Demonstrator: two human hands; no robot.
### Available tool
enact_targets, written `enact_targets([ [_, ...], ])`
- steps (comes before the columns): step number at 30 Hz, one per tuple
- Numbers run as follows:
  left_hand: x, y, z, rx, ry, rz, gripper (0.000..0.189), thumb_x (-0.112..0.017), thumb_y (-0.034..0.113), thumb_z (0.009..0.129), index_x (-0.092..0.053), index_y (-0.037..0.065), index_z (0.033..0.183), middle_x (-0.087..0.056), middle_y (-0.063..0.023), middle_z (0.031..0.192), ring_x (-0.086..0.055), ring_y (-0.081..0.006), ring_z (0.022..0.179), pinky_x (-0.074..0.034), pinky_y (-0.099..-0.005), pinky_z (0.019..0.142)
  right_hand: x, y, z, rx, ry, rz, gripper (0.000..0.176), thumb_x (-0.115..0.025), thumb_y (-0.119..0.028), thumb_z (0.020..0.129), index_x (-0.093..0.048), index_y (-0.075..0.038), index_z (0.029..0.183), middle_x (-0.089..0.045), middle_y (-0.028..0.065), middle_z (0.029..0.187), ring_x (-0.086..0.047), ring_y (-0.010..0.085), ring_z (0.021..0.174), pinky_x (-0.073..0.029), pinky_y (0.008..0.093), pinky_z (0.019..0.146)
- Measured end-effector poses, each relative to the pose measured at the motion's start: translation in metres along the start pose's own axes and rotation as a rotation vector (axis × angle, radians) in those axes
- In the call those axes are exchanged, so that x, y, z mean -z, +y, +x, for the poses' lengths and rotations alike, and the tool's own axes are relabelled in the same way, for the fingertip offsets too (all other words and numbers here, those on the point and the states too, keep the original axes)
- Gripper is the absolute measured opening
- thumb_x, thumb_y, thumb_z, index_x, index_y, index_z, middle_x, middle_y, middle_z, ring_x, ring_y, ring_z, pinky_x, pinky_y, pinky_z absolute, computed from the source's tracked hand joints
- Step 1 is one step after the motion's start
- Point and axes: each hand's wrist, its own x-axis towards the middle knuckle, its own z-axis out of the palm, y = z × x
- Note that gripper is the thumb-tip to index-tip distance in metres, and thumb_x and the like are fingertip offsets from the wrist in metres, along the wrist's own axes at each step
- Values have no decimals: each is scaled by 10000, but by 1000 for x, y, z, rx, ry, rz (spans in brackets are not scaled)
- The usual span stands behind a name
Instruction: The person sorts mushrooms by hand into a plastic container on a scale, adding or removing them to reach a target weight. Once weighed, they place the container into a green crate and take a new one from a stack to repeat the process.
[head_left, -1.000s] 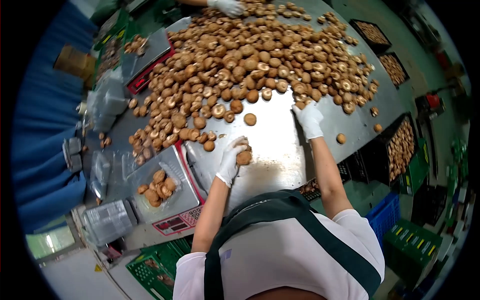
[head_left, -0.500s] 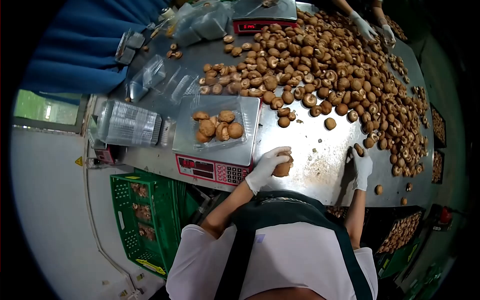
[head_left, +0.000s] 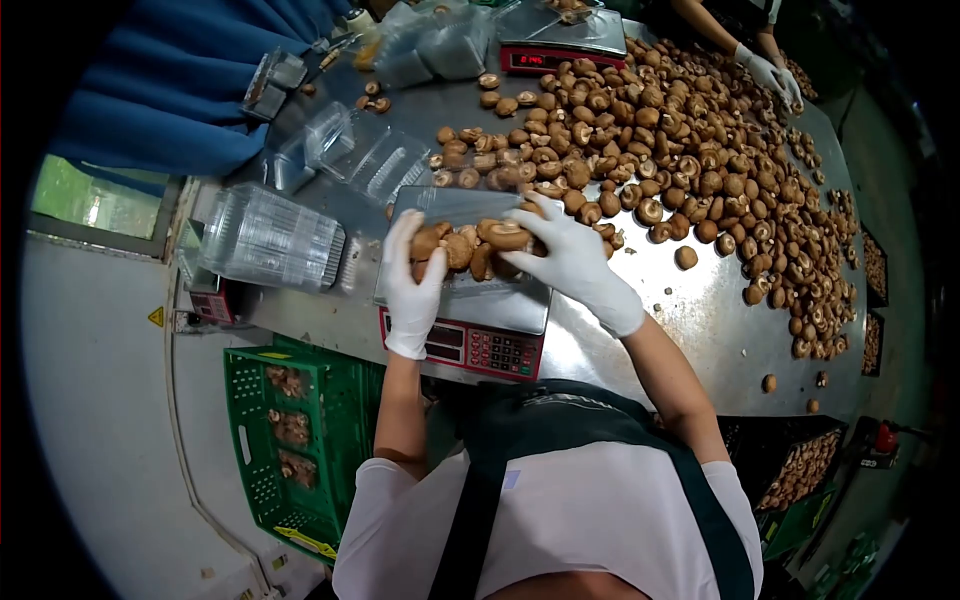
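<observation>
watching through the head view, i have both hands over the silver-topped electronic scale with the red-edged front and keypad point(head_left: 510, 318), which sits by the near edge of the grey metal bench point(head_left: 640, 340), towards its left end. my white-gloved left hand point(head_left: 414, 285) is half open, fingers and thumb curved around the left side of a cluster of brown, round-capped mushrooms point(head_left: 458, 250) above the scale's platform. my white-gloved right hand point(head_left: 575, 262) comes in from the right, its thumb and fingers gripping a large pale-sided brown mushroom point(head_left: 507, 236) at the right side of the cluster. my hands hide much of what lies beneath, so i cannot tell how each mushroom rests.

to the left of the scale, at the bench's near left corner, lies a nested stack of clear plastic trays point(head_left: 272, 238), and beyond it is a loose clear plastic tray point(head_left: 390, 170). a broad heap of brown mushrooms point(head_left: 700, 150) spreads from the far edge down the right side, with one brown mushroom lying apart point(head_left: 686, 258) nearer me. a second scale with red digits point(head_left: 560, 58) stands at the far edge. at the far right corner, a co-worker's white-gloved hands point(head_left: 770, 76) are close together over the heap. below the near edge, on the left, a green plastic crate point(head_left: 345, 425) holds packed mushrooms point(head_left: 290, 427).
</observation>
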Motion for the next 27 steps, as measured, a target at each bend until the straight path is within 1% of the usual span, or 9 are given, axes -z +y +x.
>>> enact_targets([
  [2, -15, -27, -7, 64, -184, 63, 564, -645, 148, 784, -447, 58, 1305, -425, -191, 1331, -434, -355, 1218, -336, -414, 1029, -34, 0, 18, 48, -105, -147, 621, -707, -374, 723, -507, -173, 1276, -428, 226, 1339, -600, 359, 1003, -517, 387, 812],
  [4, -27, -39, -20, 79, -270, 463, 794, -687, 345, 752, -304, 96, 1401, -332, -191, 1402, -349, -376, 1274, -247, -522, 1054, -50, 1, 20, 57, -135, -243, 661, -719, -356, 713, -476, -180, 1302, -390, 243, 1361, -577, 381, 1033, -511, 393, 825],
  [6, -21, -45, -23, 55, -298, 394, 830, -718, 326, 732, -294, 86, 1405, -329, -193, 1403, -345, -367, 1282, -275, -482, 1057, -54, -1, 25, 67, -159, -340, 704, -731, -338, 703, -445, -187, 1329, -352, 259, 1383, -554, 403, 1063, -504, 400, 839],
  [10, -8, -39, -20, 70, -194, 75, 832, -746, 265, 718, -307, 64, 1395, -329, -192, 1405, -344, -346, 1293, -309, -421, 1054, -31, 9, 0, -50, 28, 17, 736, -771, -280, 668, -457, -162, 1323, -348, 231, 1396, -454, 373, 1196, -439, 400, 940],
  [13, 9, -55, -10, 61, -126, -53, 658, -717, 165, 760, -417, 27, 1329, -384, -190, 1374, -377, -317, 1280, -339, -374, 1039, -19, 38, -29, -226, 96, 103, 602, -751, -233, 727, -520, -121, 1272, -387, 182, 1394, -504, 310, 1160, -423, 390, 957],
  [17, 33, -85, 7, 317, 20, -199, 464, -673, 189, 815, -532, 48, 1234, -477, -139, 1309, -475, -263, 1198, -391, -346, 981, -6, 69, -69, -506, 120, 198, 478, -702, -209, 784, -561, -102, 1228, -500, 143, 1317, -533, 258, 1135, -455, 365, 911],
  [20, 49, -96, 14, 431, -64, -286, 427, -676, 208, 809, -567, 68, 1198, -508, -106, 1284, -513, -238, 1152, -414, -341, 944, 0, 71, -81, -639, 130, 243, 434, -681, -197, 803, -573, -103, 1213, -587, 102, 1221, -599, 209, 1025, -492, 332, 841],
  [22, 57, -91, 18, 341, -263, -192, 439, -681, 221, 801, -570, 87, 1204, -510, -96, 1286, -515, -237, 1154, -417, -343, 942, 1, 67, -79, -662, 90, 227, 400, -646, -170, 838, -572, -84, 1221, -610, 65, 1157, -585, 172, 1020, -485, 305, 841],
  [27, 62, -82, 23, 225, -432, -98, 541, -716, 220, 746, -543, 112, 1247, -445, -138, 1356, -426, -270, 1257, -350, -348, 1026, -8, 51, -49, -503, 65, 250, 378, -673, -209, 816, -605, -74, 1162, -633, 104, 1114, -605, 210, 1000, -480, 310, 832],
])
